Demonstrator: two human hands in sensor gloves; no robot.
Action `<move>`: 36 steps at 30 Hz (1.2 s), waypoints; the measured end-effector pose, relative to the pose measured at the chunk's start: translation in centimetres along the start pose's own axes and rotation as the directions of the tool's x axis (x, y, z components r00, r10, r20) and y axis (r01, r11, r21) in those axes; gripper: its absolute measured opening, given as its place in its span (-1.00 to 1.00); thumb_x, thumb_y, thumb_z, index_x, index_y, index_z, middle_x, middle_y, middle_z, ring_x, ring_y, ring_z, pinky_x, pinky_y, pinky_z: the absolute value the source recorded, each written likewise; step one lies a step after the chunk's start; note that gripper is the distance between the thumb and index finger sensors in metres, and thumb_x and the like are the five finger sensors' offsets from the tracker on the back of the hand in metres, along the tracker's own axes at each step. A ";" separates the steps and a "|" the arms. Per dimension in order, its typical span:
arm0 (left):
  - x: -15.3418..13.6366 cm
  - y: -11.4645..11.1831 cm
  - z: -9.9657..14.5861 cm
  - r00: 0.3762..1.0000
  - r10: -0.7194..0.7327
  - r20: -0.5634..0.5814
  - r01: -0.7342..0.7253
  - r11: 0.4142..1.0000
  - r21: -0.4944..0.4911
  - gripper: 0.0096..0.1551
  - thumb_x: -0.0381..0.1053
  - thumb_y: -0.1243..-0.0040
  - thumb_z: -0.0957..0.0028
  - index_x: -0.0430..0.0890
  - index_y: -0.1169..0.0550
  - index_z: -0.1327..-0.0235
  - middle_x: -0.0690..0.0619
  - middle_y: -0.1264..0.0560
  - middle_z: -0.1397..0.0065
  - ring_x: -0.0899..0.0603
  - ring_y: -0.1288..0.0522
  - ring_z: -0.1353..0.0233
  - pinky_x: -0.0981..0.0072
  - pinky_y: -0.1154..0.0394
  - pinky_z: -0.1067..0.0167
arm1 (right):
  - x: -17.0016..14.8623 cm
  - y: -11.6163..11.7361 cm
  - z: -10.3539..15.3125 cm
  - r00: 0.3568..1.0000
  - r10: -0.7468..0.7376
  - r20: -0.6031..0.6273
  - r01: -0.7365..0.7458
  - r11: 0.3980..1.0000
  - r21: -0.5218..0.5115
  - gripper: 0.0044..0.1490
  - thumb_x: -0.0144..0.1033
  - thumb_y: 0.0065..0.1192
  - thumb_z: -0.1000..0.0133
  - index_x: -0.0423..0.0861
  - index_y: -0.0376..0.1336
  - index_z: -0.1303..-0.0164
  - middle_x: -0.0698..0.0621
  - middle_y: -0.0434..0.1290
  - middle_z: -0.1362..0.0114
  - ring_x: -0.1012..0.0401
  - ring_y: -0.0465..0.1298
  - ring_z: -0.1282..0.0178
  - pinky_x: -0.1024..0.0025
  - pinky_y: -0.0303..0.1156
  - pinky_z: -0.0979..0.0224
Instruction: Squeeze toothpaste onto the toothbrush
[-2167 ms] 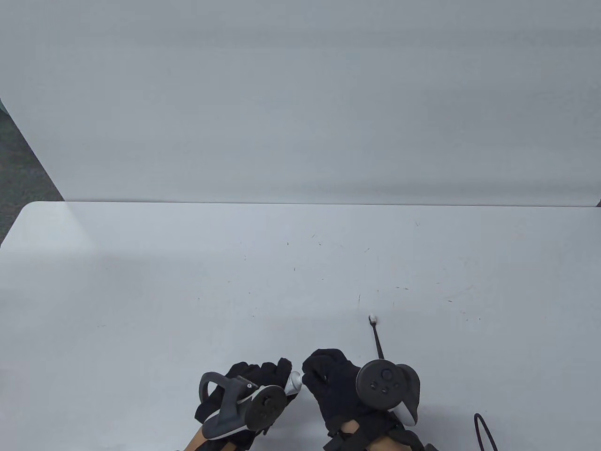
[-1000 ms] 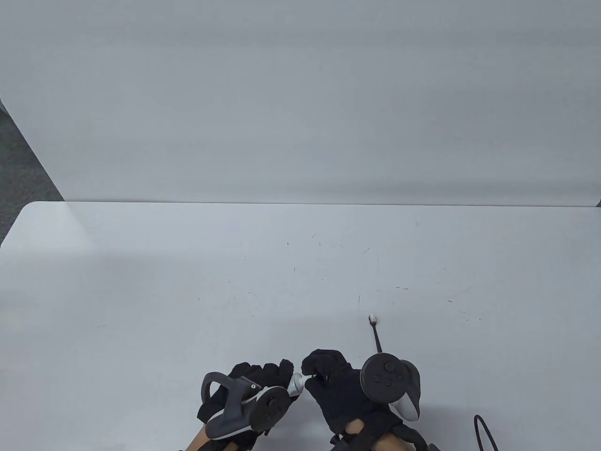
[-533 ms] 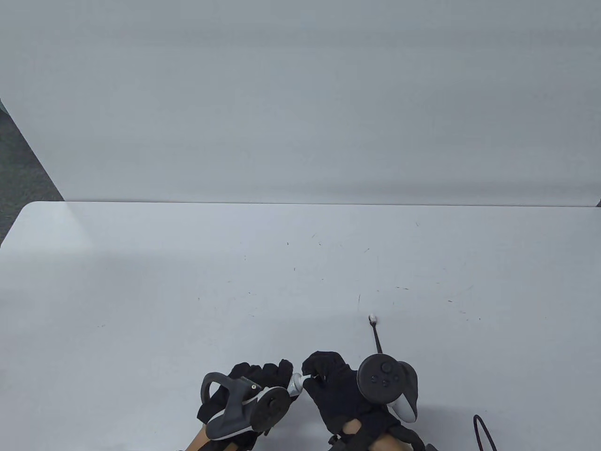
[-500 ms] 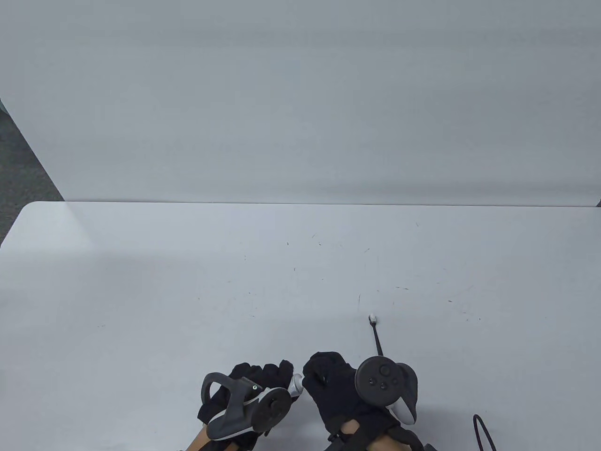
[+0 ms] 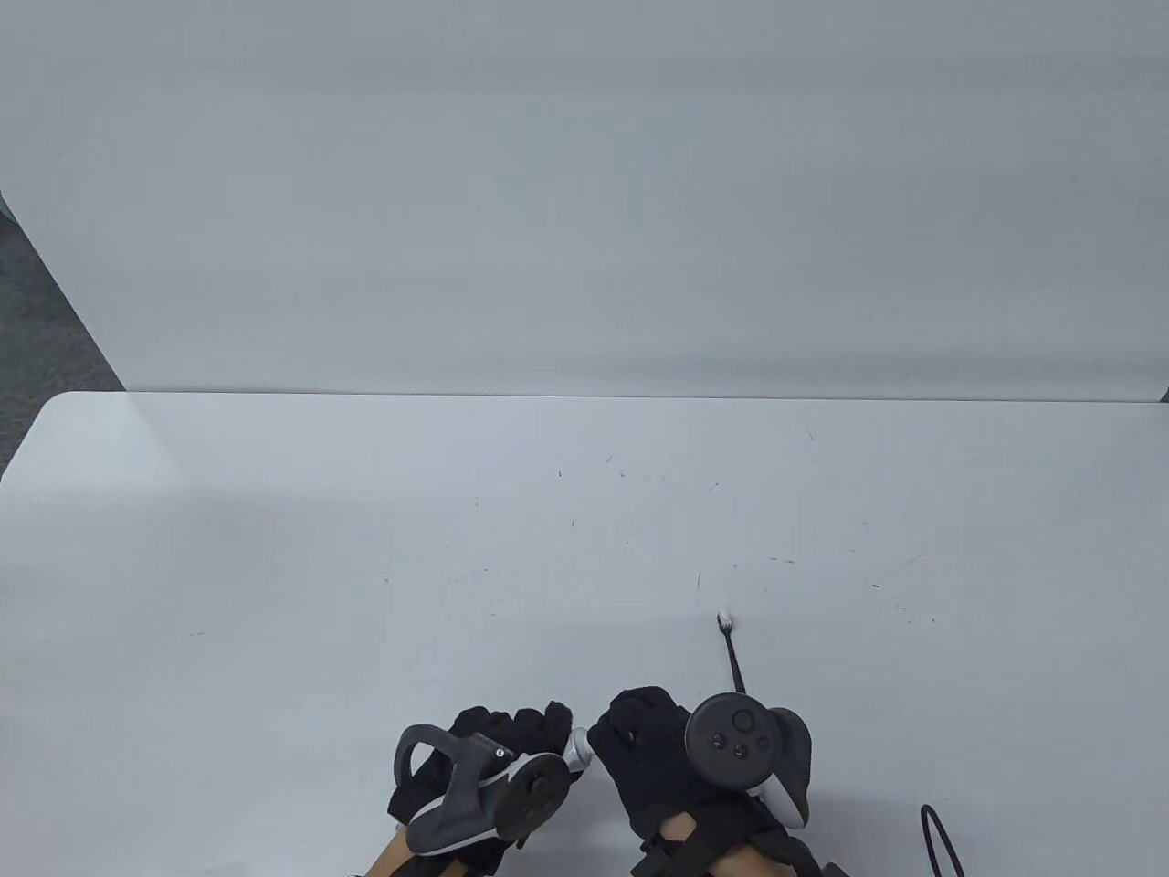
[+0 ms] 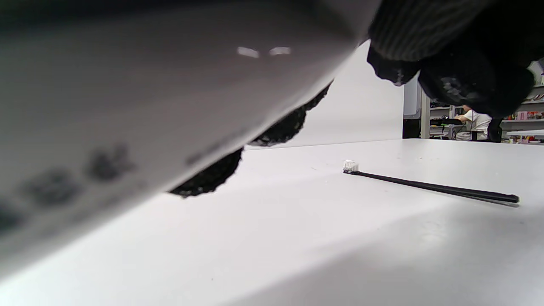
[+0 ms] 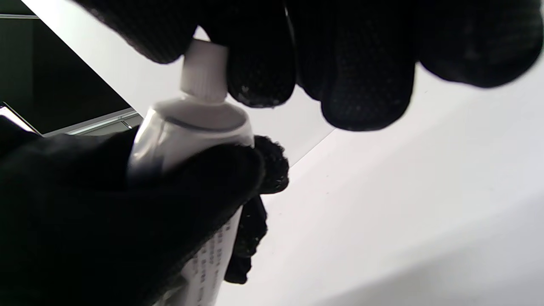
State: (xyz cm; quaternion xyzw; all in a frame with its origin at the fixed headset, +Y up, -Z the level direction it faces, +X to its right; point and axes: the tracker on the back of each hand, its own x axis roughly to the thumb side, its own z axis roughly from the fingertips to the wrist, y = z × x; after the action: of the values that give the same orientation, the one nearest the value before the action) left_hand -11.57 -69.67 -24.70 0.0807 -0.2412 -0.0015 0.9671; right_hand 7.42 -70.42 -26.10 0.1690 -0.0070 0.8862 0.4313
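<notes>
My left hand point(image 5: 534, 731) grips a white toothpaste tube point(image 5: 576, 751) just above the table's near edge; only the tube's shoulder shows between the hands. In the right wrist view the tube point(image 7: 187, 127) stands with its white cap point(image 7: 204, 70) up, and my right hand point(image 5: 610, 731) pinches that cap between its fingertips point(image 7: 259, 63). A black toothbrush point(image 5: 732, 660) with a white bristle head point(image 5: 724, 620) lies on the table just beyond my right hand, untouched. It also shows in the left wrist view point(image 6: 429, 185).
A black cable loop point(image 5: 941, 840) lies at the near right edge. The white table point(image 5: 365, 548) ends at a white back panel point(image 5: 584, 228); the table's left corner is rounded, with dark floor beyond it.
My right hand has turned a little on the cap, and its tracker has shifted slightly left. The left hand, the tube and the toothbrush have stayed in place.
</notes>
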 end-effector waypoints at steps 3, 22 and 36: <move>-0.2 0.0 0.0 1.000 -0.006 -0.010 0.006 1.000 0.006 -0.08 0.47 -0.22 0.31 -0.12 -0.60 -0.16 -0.21 -0.67 -0.04 -0.41 -0.73 0.07 -0.18 -0.63 0.17 | -0.2 0.5 -0.1 0.997 -0.071 -0.016 0.072 0.990 0.117 -0.27 -0.01 0.16 0.00 -0.26 0.27 -0.20 -0.29 0.32 -0.37 -0.13 0.56 -0.03 -0.14 0.53 0.08; 0.0 0.0 0.0 0.999 -0.032 -0.007 0.032 0.999 0.010 -0.08 0.48 -0.22 0.32 -0.11 -0.60 -0.16 -0.21 -0.68 -0.04 -0.40 -0.74 0.07 -0.18 -0.64 0.17 | -0.3 0.4 -0.2 1.000 -0.011 0.008 0.011 0.999 -0.052 -0.45 -0.02 0.14 0.03 -0.21 0.54 0.32 -0.24 0.49 -0.22 -0.10 0.63 0.09 -0.13 0.57 0.15; 0.2 0.0 0.0 1.000 -0.029 -0.002 0.029 1.000 0.012 -0.08 0.48 -0.22 0.32 -0.12 -0.61 -0.16 -0.21 -0.68 -0.03 -0.40 -0.74 0.08 -0.18 -0.64 0.17 | -0.1 0.6 0.1 0.999 -0.008 0.032 0.010 0.998 -0.066 -0.45 -0.07 0.12 0.03 -0.24 0.48 0.18 -0.25 0.44 -0.27 -0.12 0.61 0.04 -0.15 0.55 0.11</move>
State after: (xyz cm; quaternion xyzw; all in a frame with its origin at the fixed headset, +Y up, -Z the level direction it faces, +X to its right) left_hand -11.37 -69.68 -24.63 0.0899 -0.2392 -0.0139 0.9667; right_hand 7.06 -70.93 -25.98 0.1688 -0.0424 0.8808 0.4403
